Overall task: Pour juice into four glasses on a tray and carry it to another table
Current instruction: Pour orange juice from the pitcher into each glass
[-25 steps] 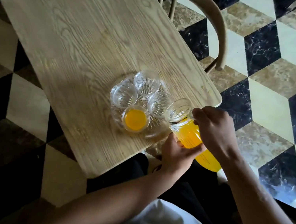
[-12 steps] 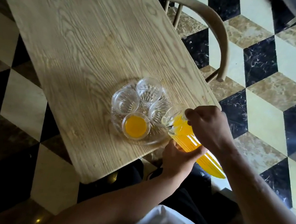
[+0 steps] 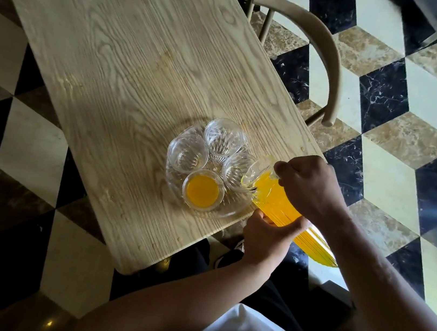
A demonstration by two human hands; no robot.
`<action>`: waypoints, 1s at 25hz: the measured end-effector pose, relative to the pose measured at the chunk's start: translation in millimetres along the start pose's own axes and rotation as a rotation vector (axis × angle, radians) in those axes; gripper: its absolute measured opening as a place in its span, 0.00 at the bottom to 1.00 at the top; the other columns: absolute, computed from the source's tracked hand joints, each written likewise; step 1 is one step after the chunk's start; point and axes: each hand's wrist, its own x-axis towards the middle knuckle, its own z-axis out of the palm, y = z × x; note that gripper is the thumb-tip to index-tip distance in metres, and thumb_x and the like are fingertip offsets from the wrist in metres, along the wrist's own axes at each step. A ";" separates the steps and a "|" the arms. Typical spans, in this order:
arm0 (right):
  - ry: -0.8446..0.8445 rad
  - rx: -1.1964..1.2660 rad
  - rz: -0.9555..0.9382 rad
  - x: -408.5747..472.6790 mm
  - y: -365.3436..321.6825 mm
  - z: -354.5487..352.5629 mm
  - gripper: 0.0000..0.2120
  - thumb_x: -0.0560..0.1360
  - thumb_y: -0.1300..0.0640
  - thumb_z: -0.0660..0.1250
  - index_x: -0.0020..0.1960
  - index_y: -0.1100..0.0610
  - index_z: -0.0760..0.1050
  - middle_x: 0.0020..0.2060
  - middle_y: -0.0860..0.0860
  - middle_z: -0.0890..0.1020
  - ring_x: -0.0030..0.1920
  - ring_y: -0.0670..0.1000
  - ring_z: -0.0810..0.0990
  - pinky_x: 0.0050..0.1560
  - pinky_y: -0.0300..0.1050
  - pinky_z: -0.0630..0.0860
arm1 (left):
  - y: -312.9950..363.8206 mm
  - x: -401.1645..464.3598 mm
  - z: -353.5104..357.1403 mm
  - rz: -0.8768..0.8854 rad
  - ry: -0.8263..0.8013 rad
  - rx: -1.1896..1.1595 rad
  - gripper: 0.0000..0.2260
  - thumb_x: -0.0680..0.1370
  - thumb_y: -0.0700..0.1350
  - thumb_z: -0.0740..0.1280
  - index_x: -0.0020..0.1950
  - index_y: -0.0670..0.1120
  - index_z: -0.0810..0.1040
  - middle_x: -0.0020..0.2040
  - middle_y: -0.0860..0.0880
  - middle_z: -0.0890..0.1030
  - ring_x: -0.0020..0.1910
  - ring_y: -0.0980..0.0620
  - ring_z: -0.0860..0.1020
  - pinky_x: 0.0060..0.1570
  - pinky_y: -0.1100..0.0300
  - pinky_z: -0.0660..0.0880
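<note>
Glass jug tipped at tray

Glass jug point(image 3: 274, 199) of juice, centre-right of frame, tilts toward the tray point(image 3: 221, 211) on the worktop point(image 3: 113, 64) (one glass point(image 3: 202, 190) filled). Right hand point(image 3: 309, 186) grip clamps its handle; left hand point(image 3: 265, 236) grip wraps its body.

A person tilts a ribbed glass pitcher point(image 3: 277, 199) of orange juice toward a clear round tray point(image 3: 230, 208) on a pale wooden table point(image 3: 132, 53). The right hand point(image 3: 309, 187) grips the pitcher near its top; the left hand point(image 3: 266, 239) supports it from below. One glass point(image 3: 203, 190) holds juice; three empty glasses point(image 3: 225, 137) sit beside it. A curved chair back point(image 3: 322, 47) stands over the checkered floor point(image 3: 400, 153).
</note>
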 end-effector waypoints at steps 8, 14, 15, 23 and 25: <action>-0.005 -0.038 0.007 2.3 -5.5 3.7 0.19 0.78 0.54 0.65 0.41 0.71 0.78 0.41 0.70 0.83 0.45 0.69 0.81 0.45 0.60 0.80 | 0.8 1.1 -0.3 -0.040 -0.054 -0.066 0.26 0.64 0.59 0.83 0.38 0.46 0.69 0.30 0.53 0.71 0.21 0.59 0.64 0.23 0.70 0.64; -0.012 -0.063 0.016 3.0 -7.5 2.9 0.19 0.78 0.54 0.64 0.42 0.72 0.79 0.42 0.69 0.84 0.47 0.69 0.81 0.46 0.60 0.80 | 2.2 -0.7 0.2 -0.060 -0.077 -0.095 0.28 0.63 0.61 0.83 0.37 0.47 0.67 0.21 0.58 0.69 0.19 0.58 0.64 0.21 0.71 0.63; -0.014 -0.067 0.015 3.3 -8.1 3.1 0.19 0.78 0.54 0.64 0.42 0.72 0.79 0.42 0.69 0.84 0.47 0.69 0.81 0.46 0.60 0.81 | 2.5 -0.7 -0.1 -0.057 -0.073 -0.093 0.28 0.63 0.61 0.83 0.36 0.47 0.67 0.19 0.59 0.68 0.19 0.59 0.65 0.21 0.71 0.63; -0.014 -0.094 -0.005 5.0 -8.9 6.2 0.19 0.78 0.54 0.64 0.41 0.71 0.78 0.41 0.70 0.83 0.46 0.69 0.81 0.44 0.58 0.80 | 4.1 -1.1 -2.2 -0.068 -0.074 -0.124 0.27 0.66 0.57 0.84 0.37 0.46 0.67 0.17 0.59 0.67 0.18 0.58 0.62 0.20 0.70 0.62; -0.018 -0.098 -0.008 5.7 -9.2 6.8 0.19 0.78 0.54 0.64 0.41 0.70 0.78 0.41 0.69 0.83 0.45 0.69 0.81 0.43 0.57 0.80 | 4.8 -1.7 -2.7 -0.058 -0.076 -0.125 0.27 0.67 0.55 0.84 0.36 0.46 0.66 0.17 0.59 0.67 0.18 0.58 0.62 0.20 0.71 0.62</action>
